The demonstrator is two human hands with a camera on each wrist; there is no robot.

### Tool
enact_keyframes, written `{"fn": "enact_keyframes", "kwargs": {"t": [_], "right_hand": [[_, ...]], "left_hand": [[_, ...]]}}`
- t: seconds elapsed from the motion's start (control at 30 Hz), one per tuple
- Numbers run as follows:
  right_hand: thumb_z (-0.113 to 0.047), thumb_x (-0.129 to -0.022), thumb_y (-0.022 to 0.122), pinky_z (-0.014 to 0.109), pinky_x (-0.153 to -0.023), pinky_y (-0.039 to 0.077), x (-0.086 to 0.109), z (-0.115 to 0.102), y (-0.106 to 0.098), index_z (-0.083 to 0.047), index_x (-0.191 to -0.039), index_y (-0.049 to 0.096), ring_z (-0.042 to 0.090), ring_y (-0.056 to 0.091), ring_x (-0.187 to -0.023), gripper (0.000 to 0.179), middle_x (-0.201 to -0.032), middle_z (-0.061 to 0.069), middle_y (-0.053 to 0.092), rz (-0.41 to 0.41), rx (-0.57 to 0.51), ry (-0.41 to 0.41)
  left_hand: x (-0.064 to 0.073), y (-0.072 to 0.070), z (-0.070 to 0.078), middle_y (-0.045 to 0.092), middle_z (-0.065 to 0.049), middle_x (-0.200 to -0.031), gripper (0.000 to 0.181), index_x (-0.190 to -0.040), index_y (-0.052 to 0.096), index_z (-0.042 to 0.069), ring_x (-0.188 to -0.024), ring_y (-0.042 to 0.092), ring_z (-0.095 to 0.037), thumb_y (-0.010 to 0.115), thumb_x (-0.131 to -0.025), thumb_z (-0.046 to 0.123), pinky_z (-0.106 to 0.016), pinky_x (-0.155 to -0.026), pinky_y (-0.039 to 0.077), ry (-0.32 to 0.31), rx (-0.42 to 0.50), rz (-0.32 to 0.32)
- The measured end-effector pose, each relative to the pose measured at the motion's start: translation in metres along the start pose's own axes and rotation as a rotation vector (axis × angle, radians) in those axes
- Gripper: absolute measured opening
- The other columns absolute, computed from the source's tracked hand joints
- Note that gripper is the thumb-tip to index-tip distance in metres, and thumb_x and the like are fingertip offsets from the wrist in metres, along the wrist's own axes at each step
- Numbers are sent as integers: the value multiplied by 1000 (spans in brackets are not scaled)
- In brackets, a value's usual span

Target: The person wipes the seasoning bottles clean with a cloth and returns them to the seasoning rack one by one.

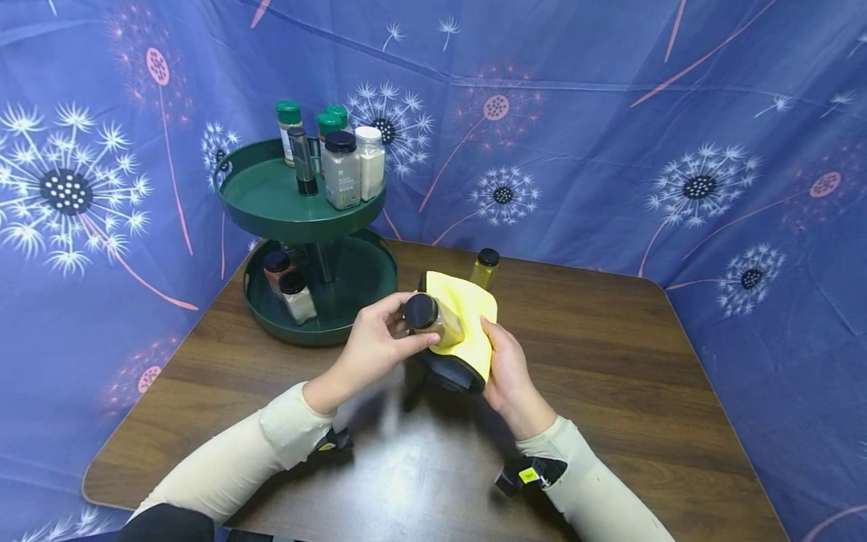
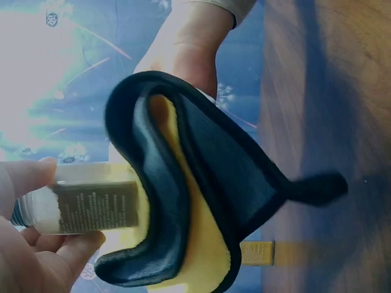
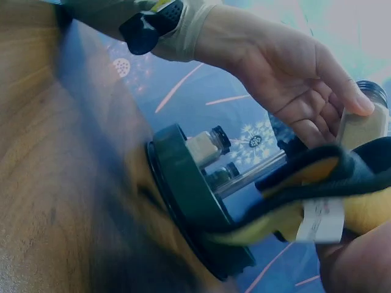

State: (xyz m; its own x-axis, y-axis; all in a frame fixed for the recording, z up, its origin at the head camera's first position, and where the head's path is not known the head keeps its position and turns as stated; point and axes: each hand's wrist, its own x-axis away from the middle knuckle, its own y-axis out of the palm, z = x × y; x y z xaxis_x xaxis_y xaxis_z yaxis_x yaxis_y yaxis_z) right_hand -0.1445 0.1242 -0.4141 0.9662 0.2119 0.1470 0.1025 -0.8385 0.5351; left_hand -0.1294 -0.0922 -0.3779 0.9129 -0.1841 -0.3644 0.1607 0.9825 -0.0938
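Note:
A clear spice jar (image 1: 447, 325) with a black cap and pale contents is tilted above the table. My left hand (image 1: 371, 342) grips it near the cap, thumb and fingers on opposite sides. Against the jar's lower end lies a yellow cloth (image 1: 477, 301) with a dark backing, which my right hand (image 1: 508, 374) holds from the right side. The left wrist view shows a printed label (image 2: 101, 207) on the jar, its end tucked into the folded cloth. In the right wrist view a white tag (image 3: 322, 220) hangs from the cloth.
A green two-tier rack (image 1: 298, 227) stands at the back left. Its upper tier carries several jars, including a black pepper jar (image 1: 342, 177); two jars show on the lower tier. Another black-capped jar (image 1: 484, 271) stands behind the cloth on the wooden table (image 1: 609, 376).

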Motion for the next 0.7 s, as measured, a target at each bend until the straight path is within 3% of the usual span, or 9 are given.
{"fn": "enact_keyframes", "kwargs": {"t": [0.23,0.43,0.7], "right_hand": [[-21,-108,42,25,-77,57,-1,-1,0,-7,-109,63,11,70,-83,25,-93,1,72,11,39,37],[-16,-107,43,24,-74,58,-1,-3,0,-2,-112,58,11,71,-80,21,-90,2,71,30,45,48],[-17,-107,44,27,-78,59,1,-10,0,2,-123,52,13,72,-86,26,-96,4,72,67,43,31]], "left_hand": [[-2,-1,-5,72,-6,-115,52,-124,68,7,-104,72,-16,91,-77,10,-31,-89,58,82,-109,26],[-4,-3,-7,73,-3,-111,50,-121,70,10,-101,72,-14,92,-76,16,-28,-86,58,92,-220,54],[-6,-7,-8,72,-3,-112,50,-122,69,10,-104,71,-14,91,-78,16,-28,-87,58,85,-254,53]]}}
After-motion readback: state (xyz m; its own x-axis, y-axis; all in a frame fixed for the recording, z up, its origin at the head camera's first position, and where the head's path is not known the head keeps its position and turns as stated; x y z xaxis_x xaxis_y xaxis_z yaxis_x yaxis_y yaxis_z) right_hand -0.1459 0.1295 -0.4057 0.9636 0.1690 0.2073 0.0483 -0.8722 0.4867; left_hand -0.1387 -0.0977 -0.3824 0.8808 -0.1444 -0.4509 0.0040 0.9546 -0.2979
